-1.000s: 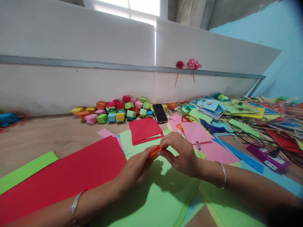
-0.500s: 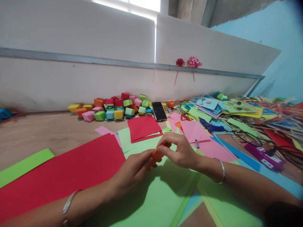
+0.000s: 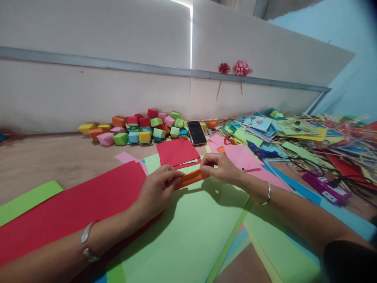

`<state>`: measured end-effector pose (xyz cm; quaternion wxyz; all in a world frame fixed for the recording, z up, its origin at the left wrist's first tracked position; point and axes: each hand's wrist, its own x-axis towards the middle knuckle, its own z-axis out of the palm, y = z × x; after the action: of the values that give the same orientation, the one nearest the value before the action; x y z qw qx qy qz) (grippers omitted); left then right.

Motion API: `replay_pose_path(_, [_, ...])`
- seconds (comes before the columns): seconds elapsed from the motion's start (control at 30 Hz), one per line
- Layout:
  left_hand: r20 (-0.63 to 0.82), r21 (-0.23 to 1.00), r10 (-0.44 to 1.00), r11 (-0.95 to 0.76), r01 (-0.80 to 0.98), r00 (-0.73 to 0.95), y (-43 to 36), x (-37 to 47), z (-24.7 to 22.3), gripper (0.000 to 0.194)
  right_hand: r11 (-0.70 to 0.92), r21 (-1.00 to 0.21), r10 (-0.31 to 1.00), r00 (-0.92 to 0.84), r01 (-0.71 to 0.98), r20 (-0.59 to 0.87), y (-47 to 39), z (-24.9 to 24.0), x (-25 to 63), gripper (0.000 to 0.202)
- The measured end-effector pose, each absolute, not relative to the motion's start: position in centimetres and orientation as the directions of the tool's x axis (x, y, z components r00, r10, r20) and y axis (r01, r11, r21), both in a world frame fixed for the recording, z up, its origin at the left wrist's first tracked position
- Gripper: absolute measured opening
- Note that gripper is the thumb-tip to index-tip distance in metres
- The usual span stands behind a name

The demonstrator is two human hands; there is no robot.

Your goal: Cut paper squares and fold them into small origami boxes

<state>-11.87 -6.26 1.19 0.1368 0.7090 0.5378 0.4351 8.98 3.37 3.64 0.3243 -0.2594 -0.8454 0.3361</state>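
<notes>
A folded strip of orange paper (image 3: pixel 193 178) stretches between my two hands, above a large light green sheet (image 3: pixel 188 228). My left hand (image 3: pixel 160 184) pinches its left end between thumb and fingers. At the other end, my right hand (image 3: pixel 219 167) grips it the same way. Just behind the strip lie red paper squares (image 3: pixel 177 151). A large red sheet (image 3: pixel 88 204) is at the left, partly under my left forearm.
Small colourful paper boxes (image 3: pixel 145 136) are piled along the white wall, beside a phone (image 3: pixel 196 133). To the right are scissors (image 3: pixel 232 140), a blue glue gun (image 3: pixel 263 152), a purple power strip (image 3: pixel 326 188) and heaped cards and sticks. Pink paper (image 3: pixel 240 157) lies behind my right hand.
My hands have moved apart, the left one going leftward. The orange paper, mostly hidden by the fingers before, now shows as a longer strip. The camera view has tilted down slightly.
</notes>
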Motion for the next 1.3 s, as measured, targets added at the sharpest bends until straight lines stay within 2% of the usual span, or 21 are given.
replay_pose_path(0.13, [0.508, 0.609, 0.855, -0.439, 0.661, 0.100, -6.4, -12.0, 1.0, 0.027, 0.848, -0.509, 0.433, -0.747, 0.148, 0.504, 3.1, 3.4, 8.9, 0.009])
replay_pose_path(0.23, [0.552, 0.544, 0.821, -0.487, 0.683, 0.146, -6.7, -11.9, 1.1, 0.031, 0.911, -0.395, 0.333, -0.781, 0.122, 0.529, 2.6, 3.1, 8.8, 0.010])
replay_pose_path(0.33, [0.589, 0.475, 0.782, -0.538, 0.696, 0.203, -6.9, -11.8, 1.6, 0.029, 0.940, -0.314, 0.298, -0.776, 0.136, 0.556, 2.2, 3.0, 8.8, 0.015])
replay_pose_path(0.53, [0.655, 0.357, 0.718, -0.569, 0.741, 0.235, -6.9, -11.7, 2.2, 0.026, 0.958, -0.233, 0.279, -0.738, 0.168, 0.615, 2.1, 2.9, 8.7, 0.021])
replay_pose_path(0.7, [0.703, 0.170, 0.646, -0.558, 0.812, 0.297, -7.5, -11.0, 1.9, 0.027, 0.948, 0.119, 0.154, -0.755, 0.294, 0.638, 0.8, 2.1, 7.8, 0.030])
replay_pose_path(0.73, [0.705, 0.144, 0.634, -0.567, 0.811, 0.318, -7.6, -11.0, 1.9, 0.028, 0.939, 0.167, 0.127, -0.757, 0.300, 0.641, 0.6, 1.9, 7.7, 0.033])
replay_pose_path(0.8, [0.709, 0.104, 0.612, -0.584, 0.805, 0.352, -7.8, -11.0, 1.8, 0.028, 0.940, 0.187, 0.104, -0.763, 0.284, 0.638, 0.5, 1.8, 7.7, 0.036])
replay_pose_path(0.87, [0.706, 0.088, 0.606, -0.588, 0.804, 0.365, -7.7, -11.2, 1.8, 0.028, 0.960, 0.146, 0.101, -0.779, 0.240, 0.619, 1.0, 1.8, 7.9, 0.033])
replay_pose_path(0.93, [0.684, 0.126, 0.641, -0.575, 0.808, 0.349, -7.5, -11.6, 1.9, 0.029, 0.976, 0.097, 0.097, -0.789, 0.194, 0.607, 1.9, 1.8, 8.3, 0.030])
replay_pose_path(1.0, [0.651, 0.210, 0.697, -0.546, 0.811, 0.301, -7.1, -12.1, 1.9, 0.030, 0.983, 0.053, 0.109, -0.799, 0.173, 0.591, 2.9, 1.8, 8.6, 0.030])
replay_pose_path(1.07, [0.606, 0.319, 0.759, -0.507, 0.801, 0.240, -6.6, -12.4, 2.0, 0.029, 0.980, -0.034, 0.178, -0.796, 0.194, 0.579, 3.7, 1.8, 8.9, 0.030])
replay_pose_path(1.13, [0.530, 0.446, 0.829, -0.454, 0.772, 0.182, -6.1, -12.6, 2.2, 0.027, 0.954, -0.200, 0.299, -0.784, 0.225, 0.544, 4.1, 2.0, 9.0, 0.024])
replay_pose_path(1.2, [0.405, 0.584, 0.905, -0.364, 0.726, 0.127, -5.7, -12.5, 2.6, 0.025, 0.864, -0.435, 0.455, -0.763, 0.253, 0.459, 4.2, 2.5, 9.2, 0.015])
replay_pose_path(1.3, [0.165, 0.763, 0.986, -0.148, 0.629, 0.032, -5.4, -12.3, 3.3, 0.027, 0.544, -0.783, 0.663, -0.727, 0.302, 0.181, 4.3, 3.3, 9.6, 0.006])
